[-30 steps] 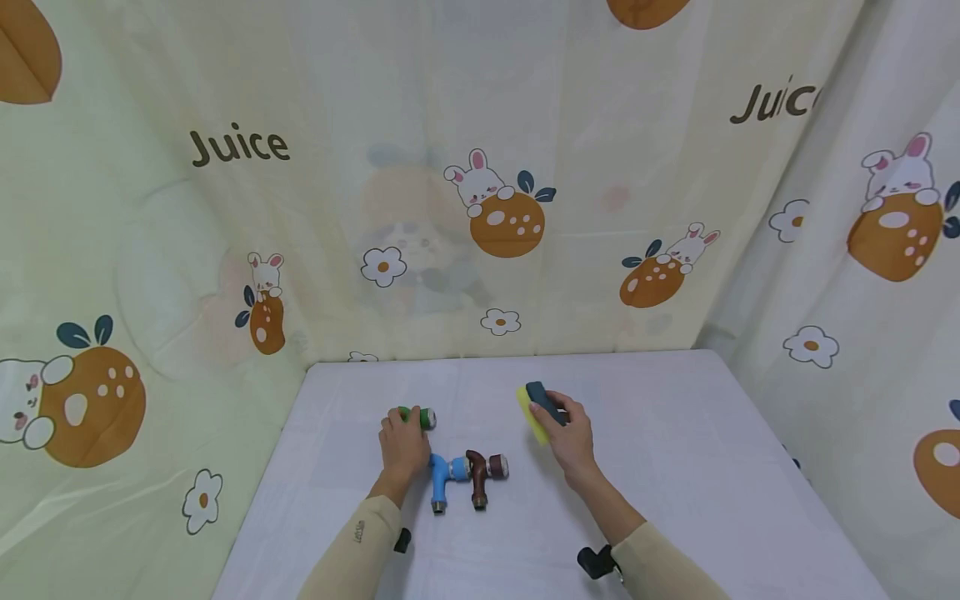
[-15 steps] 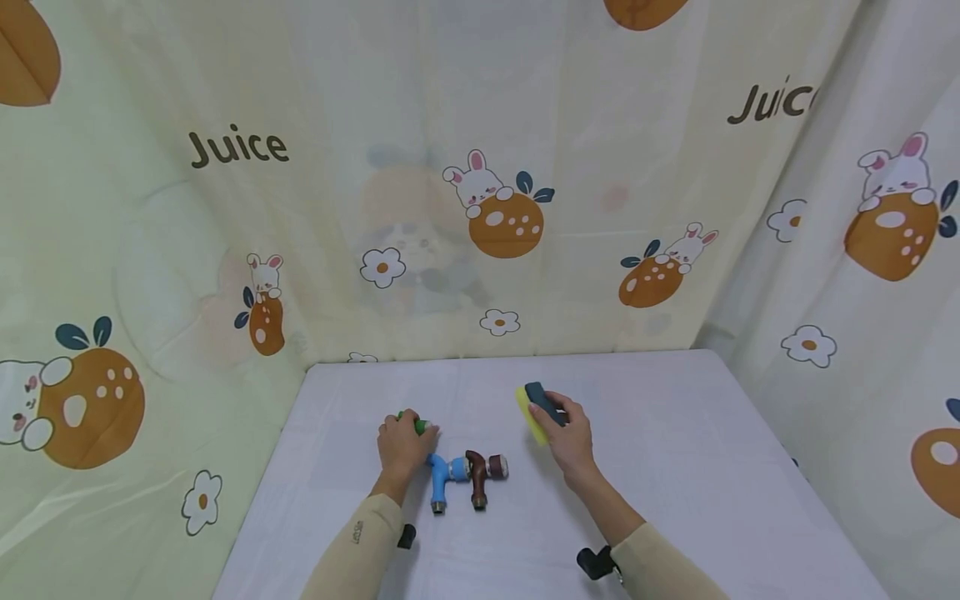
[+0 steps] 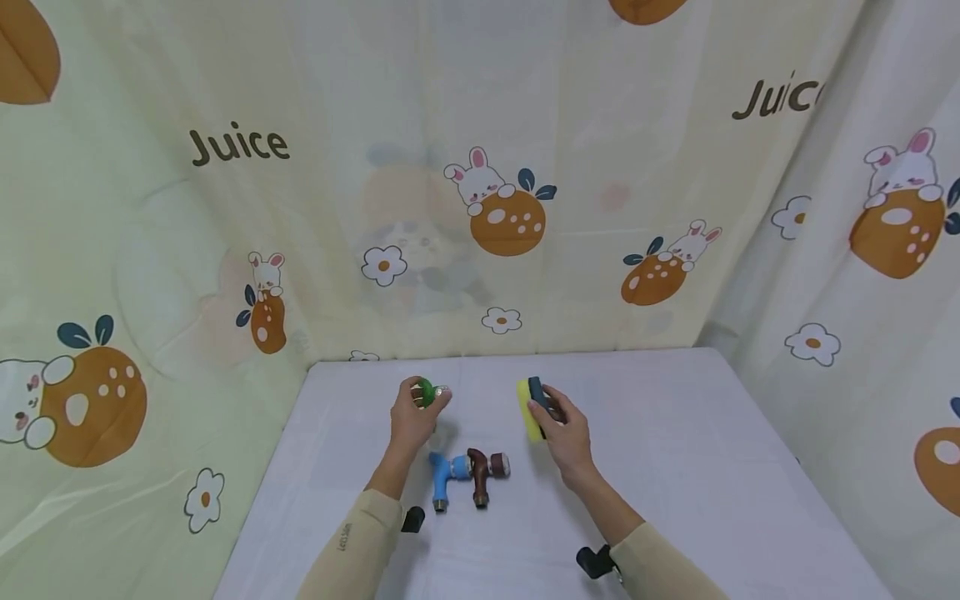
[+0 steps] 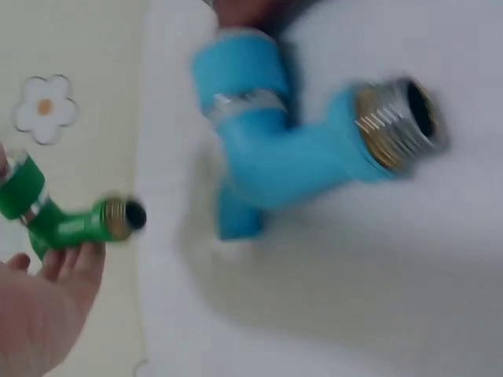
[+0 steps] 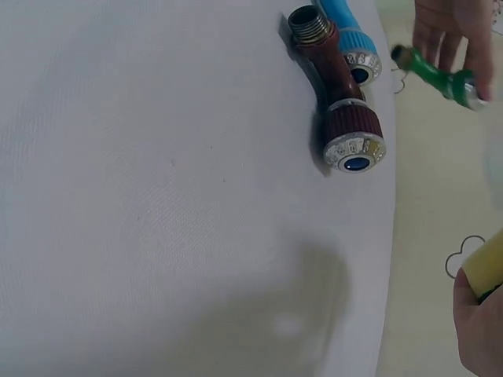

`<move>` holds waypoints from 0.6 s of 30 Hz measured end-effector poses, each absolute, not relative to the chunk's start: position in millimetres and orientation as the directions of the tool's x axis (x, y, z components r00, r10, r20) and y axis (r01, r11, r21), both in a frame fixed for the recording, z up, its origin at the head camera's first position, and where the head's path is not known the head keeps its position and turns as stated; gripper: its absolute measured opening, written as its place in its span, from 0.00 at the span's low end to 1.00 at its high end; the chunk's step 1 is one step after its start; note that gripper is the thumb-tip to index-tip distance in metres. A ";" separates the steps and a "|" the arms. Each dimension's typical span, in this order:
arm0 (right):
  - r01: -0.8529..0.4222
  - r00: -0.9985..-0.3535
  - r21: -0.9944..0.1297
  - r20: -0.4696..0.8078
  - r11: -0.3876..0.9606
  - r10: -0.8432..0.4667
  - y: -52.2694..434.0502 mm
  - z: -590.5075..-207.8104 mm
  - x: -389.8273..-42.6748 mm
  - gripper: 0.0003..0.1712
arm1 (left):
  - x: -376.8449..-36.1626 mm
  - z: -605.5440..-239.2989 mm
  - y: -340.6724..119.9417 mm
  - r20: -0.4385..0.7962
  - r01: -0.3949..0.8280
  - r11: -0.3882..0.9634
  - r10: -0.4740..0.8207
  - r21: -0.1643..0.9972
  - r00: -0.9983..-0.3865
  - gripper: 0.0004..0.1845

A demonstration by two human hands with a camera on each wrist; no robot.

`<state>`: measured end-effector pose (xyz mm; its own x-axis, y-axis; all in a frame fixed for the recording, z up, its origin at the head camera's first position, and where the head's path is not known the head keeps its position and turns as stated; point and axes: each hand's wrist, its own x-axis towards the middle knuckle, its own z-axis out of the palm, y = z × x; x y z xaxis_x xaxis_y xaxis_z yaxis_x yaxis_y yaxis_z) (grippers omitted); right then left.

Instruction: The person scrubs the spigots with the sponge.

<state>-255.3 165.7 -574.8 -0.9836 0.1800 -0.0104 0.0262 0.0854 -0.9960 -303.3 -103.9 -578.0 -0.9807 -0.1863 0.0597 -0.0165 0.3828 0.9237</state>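
Gripping left hand (image 3: 411, 423), head view: fingers and thumb clamped on the green tap (image 3: 426, 392), which is off the worktop (image 3: 675, 467), over its left half, toward the far edge.
Right hand (image 3: 568, 435), head view: fingers and thumb clamped on the dark-backed yellow sponge (image 3: 527, 410), held above the worktop toward the far edge, yellow face turned to the left edge.
Blue tap (image 3: 442, 477), head view: lies between the two forearms, threaded end toward the near edge, knob toward the right edge.
Brown tap (image 3: 479, 475), head view: lies just beside the blue tap, on the side of the worktop's right edge, pointing the same way.
Sleeves (image 3: 352, 546), head view: light beige, reaching in from the near edge.
Curtain (image 3: 585, 108), head view: hangs beyond the far edge, printed with rabbits, oranges and "Juice".
Blue tap, left wrist view: large and blurred, its metal thread facing out.
Green tap, left wrist view: lies across the left hand's fingers, threaded end sticking out past them.
Brown tap, right wrist view: partly covers the blue tap; whether they touch cannot be told.
Green tap, right wrist view: in the left hand, well apart from the yellow sponge.
Yellow sponge, right wrist view: cut off at the view's border, beside the right hand's thumb.
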 end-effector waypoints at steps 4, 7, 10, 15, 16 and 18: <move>0.016 -0.989 -0.996 -0.002 0.088 0.149 161.8 -572.7 -254.5 0.33 | -302.4 -560.8 -97.5 -0.016 -0.026 0.142 -0.073 0.989 -0.997 0.46; -0.007 -0.992 -0.995 0.020 0.103 0.123 159.3 -570.0 -252.4 0.33 | -301.3 -549.8 -91.9 -0.047 -0.047 0.021 0.009 0.999 -0.999 0.48; -0.065 -0.992 -0.988 0.079 0.141 0.099 155.4 -565.6 -248.7 0.32 | -297.7 -540.3 -86.7 -0.086 -0.096 -0.077 0.120 0.992 -0.989 0.46; -0.263 -0.962 -0.931 0.272 0.253 0.003 146.2 -555.8 -240.3 0.30 | -290.7 -533.3 -81.1 -0.097 -0.167 -0.220 0.297 0.961 -0.950 0.36; -0.310 -0.949 -0.913 0.315 0.265 -0.024 144.3 -554.1 -238.8 0.30 | -289.6 -533.0 -80.3 -0.083 -0.167 -0.247 0.318 0.955 -0.944 0.34; -0.398 -0.916 -0.871 0.395 0.288 -0.071 140.8 -551.4 -236.6 0.30 | -287.5 -533.4 -78.9 -0.058 -0.165 -0.292 0.342 0.942 -0.938 0.31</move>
<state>-236.6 140.8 -551.4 -0.9157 -0.0714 0.3954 -0.3984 0.2881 -0.8708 -287.5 -78.9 -533.4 -0.9380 0.3418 -0.0579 -0.1646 -0.2920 0.9422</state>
